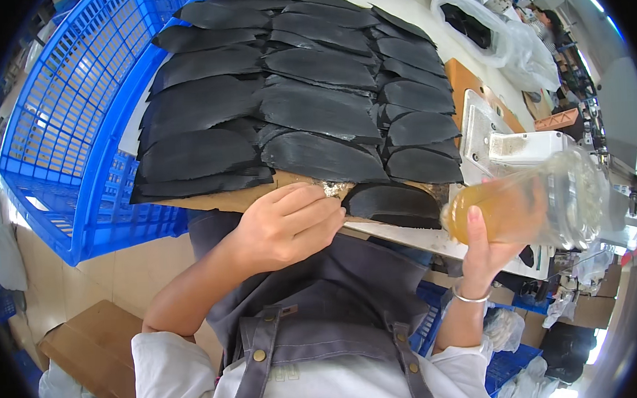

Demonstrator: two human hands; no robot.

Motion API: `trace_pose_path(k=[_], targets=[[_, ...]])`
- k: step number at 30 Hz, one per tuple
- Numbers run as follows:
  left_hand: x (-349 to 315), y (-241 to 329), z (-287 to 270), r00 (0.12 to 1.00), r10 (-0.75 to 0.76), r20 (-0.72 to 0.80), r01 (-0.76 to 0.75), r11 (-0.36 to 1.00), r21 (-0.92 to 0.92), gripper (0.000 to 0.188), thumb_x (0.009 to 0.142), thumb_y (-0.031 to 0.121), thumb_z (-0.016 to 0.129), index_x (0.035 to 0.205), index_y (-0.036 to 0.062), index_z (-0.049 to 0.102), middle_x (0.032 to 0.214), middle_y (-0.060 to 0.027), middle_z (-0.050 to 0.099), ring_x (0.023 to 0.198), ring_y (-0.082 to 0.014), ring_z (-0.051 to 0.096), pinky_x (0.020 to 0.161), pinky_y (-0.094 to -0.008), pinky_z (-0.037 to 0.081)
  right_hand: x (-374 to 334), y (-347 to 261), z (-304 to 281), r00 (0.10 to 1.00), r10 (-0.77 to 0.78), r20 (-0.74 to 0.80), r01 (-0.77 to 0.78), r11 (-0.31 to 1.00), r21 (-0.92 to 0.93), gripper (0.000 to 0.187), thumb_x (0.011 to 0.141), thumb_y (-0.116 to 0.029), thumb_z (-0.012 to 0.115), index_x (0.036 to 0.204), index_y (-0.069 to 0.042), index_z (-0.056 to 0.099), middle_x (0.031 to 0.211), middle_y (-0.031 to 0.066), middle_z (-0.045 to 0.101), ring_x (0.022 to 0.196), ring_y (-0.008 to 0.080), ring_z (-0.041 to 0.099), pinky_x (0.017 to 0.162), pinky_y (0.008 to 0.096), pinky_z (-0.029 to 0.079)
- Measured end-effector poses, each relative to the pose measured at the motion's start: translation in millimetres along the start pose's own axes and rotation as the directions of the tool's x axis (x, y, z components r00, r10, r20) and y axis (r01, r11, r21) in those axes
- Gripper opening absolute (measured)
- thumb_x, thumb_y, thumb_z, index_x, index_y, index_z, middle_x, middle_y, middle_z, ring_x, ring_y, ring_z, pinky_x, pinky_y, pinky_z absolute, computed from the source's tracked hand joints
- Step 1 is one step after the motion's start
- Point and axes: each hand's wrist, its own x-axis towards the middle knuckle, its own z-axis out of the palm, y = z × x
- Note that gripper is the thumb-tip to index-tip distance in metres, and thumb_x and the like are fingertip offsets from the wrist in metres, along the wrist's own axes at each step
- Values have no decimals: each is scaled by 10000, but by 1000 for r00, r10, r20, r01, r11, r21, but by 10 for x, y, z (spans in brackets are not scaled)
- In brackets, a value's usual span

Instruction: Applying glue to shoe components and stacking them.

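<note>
Clear plastic, likely slick and squeezable, the amber-filled jar [510,205] tilts right of the cardboard sheet [220,200]; our right hand [488,250] grasps its body, probably the surest hold. Our left hand [284,227] curls at the sheet's near edge, any contents hidden.

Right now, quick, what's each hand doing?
Left hand: curled closed; whether it holds anything can't be told.
Right hand: holding a see-through container, yellowish at one end.

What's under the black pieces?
A brown board: its near edge shows beneath the black pieces. They overlap in rows and hide the rest, so whether anything else lies under them can't be seen.
</note>
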Motion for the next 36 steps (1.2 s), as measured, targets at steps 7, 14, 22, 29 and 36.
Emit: trace_pose_path(k=[7, 14, 22, 29, 36], targets=[[58, 12, -32, 1000, -17, 22, 18, 999, -32, 205, 620, -5, 723, 817, -8, 664, 860, -79, 647, 775, -221, 624, 663, -319, 530, -51, -278, 148, 981, -169, -91, 183, 965, 187, 921, 725, -219, 715, 1408, -28, 126, 1075, 216, 532, 955, 299, 565, 869, 388, 462], [123, 37, -54, 997, -42, 65, 46, 997, -63, 210, 605, 0, 723, 797, -13, 640, 863, -78, 623, 790, -213, 612, 671, -313, 528, -15, -256, 474, 870, -287, 400, 272, 958, 95, 858, 712, -234, 742, 1351, -6, 216, 1090, 199, 513, 962, 262, 543, 816, 351, 470], [243, 115, -100, 993, -41, 114, 39, 999, 15, 178, 631, 29, 719, 786, 18, 633, 849, -73, 616, 771, -219, 612, 681, -318, 527, -59, 277, -544, 958, -247, 145, 286, 797, -531, 696, 774, -108, 655, 1345, 1, 272, 1178, 209, 513, 1042, 282, 545, 904, 382, 465], [716, 343, 67, 960, -108, 258, 99, 994, 47, 298, 588, 163, 806, 717, 76, 553, 708, -30, 528, 577, -205, 492, 502, -327, 415, -95, 696, -809, 900, 277, -337, -8, 784, 621, 595, 874, -327, 517, 1379, -90, 311, 1219, 210, 495, 1111, 340, 519, 964, 488, 420], [1185, 516, 615, 825, -163, 540, 241, 968, -75, 336, 637, 189, 780, 827, 84, 524, 778, -43, 510, 691, -217, 518, 556, -324, 436, -195, 934, -752, 859, 512, -18, -171, 318, 933, 561, 901, -398, 467, 1367, -101, 366, 1234, 164, 504, 1173, 324, 475, 1013, 497, 362]])
